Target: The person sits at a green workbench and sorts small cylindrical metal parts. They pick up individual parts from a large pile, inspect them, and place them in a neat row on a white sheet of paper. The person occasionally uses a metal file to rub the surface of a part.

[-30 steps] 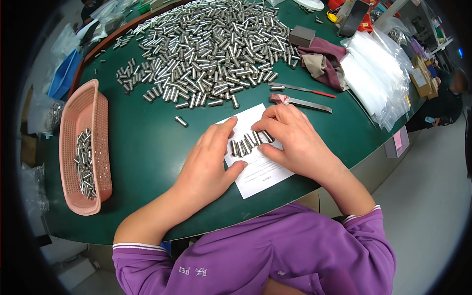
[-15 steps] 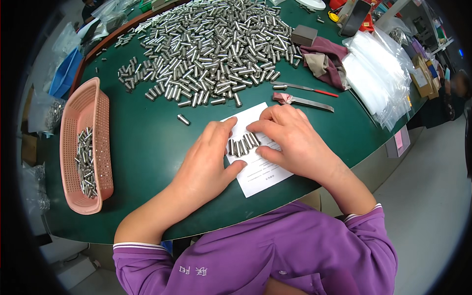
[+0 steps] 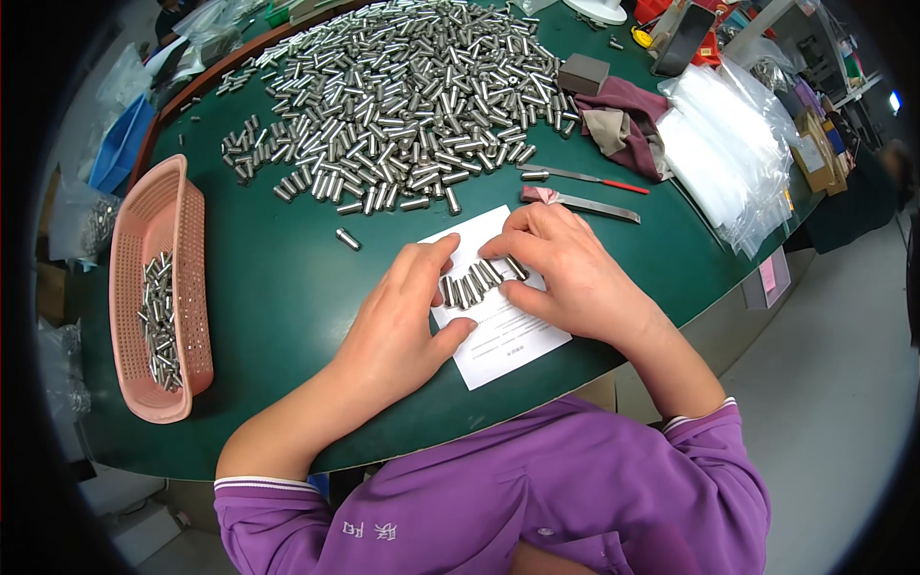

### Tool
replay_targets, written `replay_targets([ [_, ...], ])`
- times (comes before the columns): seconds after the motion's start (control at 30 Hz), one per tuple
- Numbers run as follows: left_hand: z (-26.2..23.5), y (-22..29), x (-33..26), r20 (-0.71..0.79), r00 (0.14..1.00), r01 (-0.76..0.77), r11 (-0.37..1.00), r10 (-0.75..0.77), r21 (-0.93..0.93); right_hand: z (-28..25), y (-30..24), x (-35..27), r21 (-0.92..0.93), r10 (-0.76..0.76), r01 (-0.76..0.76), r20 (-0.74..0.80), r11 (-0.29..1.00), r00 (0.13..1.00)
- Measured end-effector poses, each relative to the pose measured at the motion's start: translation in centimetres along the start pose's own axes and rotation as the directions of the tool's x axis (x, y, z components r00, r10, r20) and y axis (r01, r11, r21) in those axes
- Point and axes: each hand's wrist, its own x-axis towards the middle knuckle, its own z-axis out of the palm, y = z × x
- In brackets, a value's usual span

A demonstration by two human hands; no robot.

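A short row of metal pins [image 3: 470, 287] lies side by side on a white printed sheet [image 3: 494, 355] on the green table. My left hand [image 3: 388, 311] rests at the row's left end, thumb and fingers apart, holding nothing. At the other end, my right hand [image 3: 575, 273] curls in, with one pin [image 3: 517, 267] between its thumb and index finger. That pin stands a little apart from the others. Beyond the sheet, a single pin [image 3: 348, 240] lies on its own.
A large heap of pins [image 3: 402, 105] covers the far table. A pink basket [image 3: 198, 287] with more pins stands at left. To the right lie a red-handled file [image 3: 585, 178], a wrapped metal strip [image 3: 599, 207], a grey block [image 3: 583, 74], a maroon cloth [image 3: 632, 120] and clear plastic bags [image 3: 724, 153].
One pin at the right end has come away from the row, between my right thumb and index finger. My left hand stays nearly in place. The whole view has shifted slightly.
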Motion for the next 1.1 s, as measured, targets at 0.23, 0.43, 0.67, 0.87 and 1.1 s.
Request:
replay_targets([
  [0.23, -0.1, -0.2, 0.2, -0.054, 0.998, -0.025, 0.999, 0.024, -0.019, 0.2, 0.4, 0.2, 0.036, -0.004, 0.005, -0.021, 0.999, 1.000],
  [0.43, 0.1, -1.7, 0.7, -0.020, 0.996, 0.074, 0.891, -0.093, -0.448, 0.0, -0.1, 0.9, 0.210, -0.039, 0.064, -0.121, 0.976, 0.992],
  [0.67, 0.3, -2.1, 1.5, 0.119, 0.983, 0.178, 0.565, -0.141, -0.806, 0.9, -0.8, 1.9, 0.191, -0.108, 0.145, -0.189, 0.971, 0.976],
  [0.87, 0.3, -2.9, 1.3, 0.075, 0.980, 0.162, 0.525, -0.182, -0.836, -3.5, 3.0, 2.3, -0.260, 0.087, -0.193, -0.369, 0.946, 0.925],
  [1.1, 0.4, -2.6, 1.7, 0.085, 0.977, 0.178, 0.517, -0.198, -0.837, -4.8, 7.4, 1.9, -0.305, 0.252, -0.304, -0.199, 0.903, 0.947],
])
